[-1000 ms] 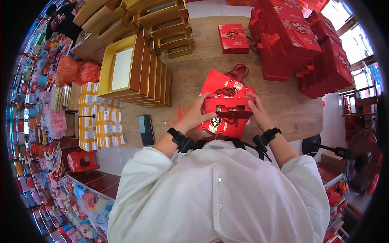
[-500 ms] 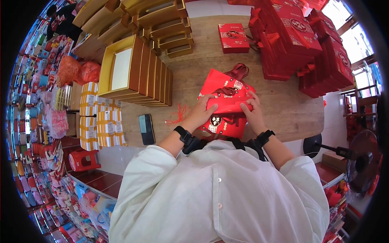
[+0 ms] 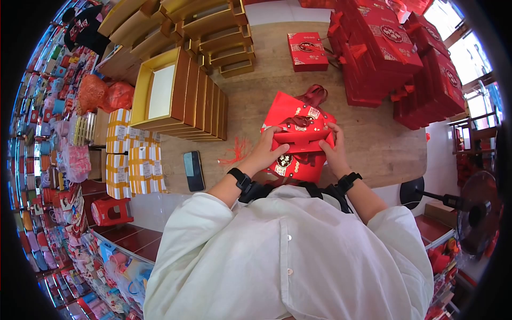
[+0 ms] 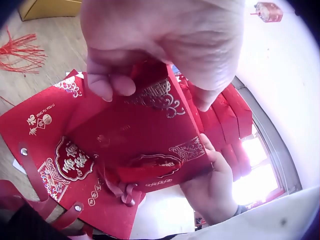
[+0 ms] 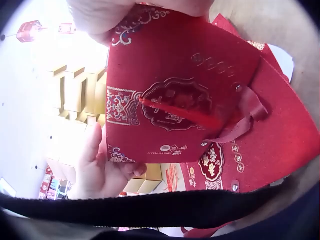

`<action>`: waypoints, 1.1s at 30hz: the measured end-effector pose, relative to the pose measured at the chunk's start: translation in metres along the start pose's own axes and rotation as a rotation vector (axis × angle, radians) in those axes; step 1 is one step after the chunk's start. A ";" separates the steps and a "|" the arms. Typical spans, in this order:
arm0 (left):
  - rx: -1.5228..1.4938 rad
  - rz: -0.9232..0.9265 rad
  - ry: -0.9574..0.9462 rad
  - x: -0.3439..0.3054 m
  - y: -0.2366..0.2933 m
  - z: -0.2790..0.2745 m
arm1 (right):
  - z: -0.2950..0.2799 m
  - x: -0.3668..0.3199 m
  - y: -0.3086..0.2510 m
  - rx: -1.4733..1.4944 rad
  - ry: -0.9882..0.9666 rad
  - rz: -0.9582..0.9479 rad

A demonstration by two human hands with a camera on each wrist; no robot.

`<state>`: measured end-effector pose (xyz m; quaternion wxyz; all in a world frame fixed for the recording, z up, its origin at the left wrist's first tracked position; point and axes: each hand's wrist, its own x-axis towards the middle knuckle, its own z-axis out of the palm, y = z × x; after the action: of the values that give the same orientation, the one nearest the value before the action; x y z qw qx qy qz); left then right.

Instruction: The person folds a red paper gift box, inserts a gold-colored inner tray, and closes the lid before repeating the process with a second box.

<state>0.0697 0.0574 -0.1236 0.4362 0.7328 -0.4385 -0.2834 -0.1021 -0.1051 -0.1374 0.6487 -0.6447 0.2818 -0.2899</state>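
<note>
Both hands hold a red gift bag [image 3: 301, 147] with gold and silver print, its folded end flaps facing the body. My left hand [image 3: 269, 151] grips the left side, with the thumb over the near flap. On the right side my right hand [image 3: 335, 151] grips the same way, thumb on the flap and fingers behind. A narrow gap shows between the flaps. A red tassel [image 5: 182, 111] hangs across the printed emblem in the right wrist view. Flat red bags [image 3: 293, 169] with dark red ribbon handles [image 3: 314, 95] lie underneath.
Gold box trays [image 3: 178, 96] stand stacked at the left, near white-and-yellow packs [image 3: 143, 169]. A phone [image 3: 193, 170] and loose red tassels [image 3: 234, 152] lie on the wooden table [image 3: 256, 90]. Finished-looking red boxes [image 3: 384, 53] are piled at the right; one red box [image 3: 308, 52] stands apart.
The open flaps with cut-outs were folded over between one second and half a second ago. Since then the flaps have parted slightly under the thumbs, showing a gap.
</note>
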 end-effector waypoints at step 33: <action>0.475 0.049 -0.188 -0.001 0.028 -0.021 | -0.014 0.002 0.018 0.079 -0.013 0.076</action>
<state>0.0746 0.0599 -0.0894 0.2161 0.7745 -0.5488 -0.2287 -0.1113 -0.1157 -0.1558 0.6861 -0.6093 0.2900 -0.2717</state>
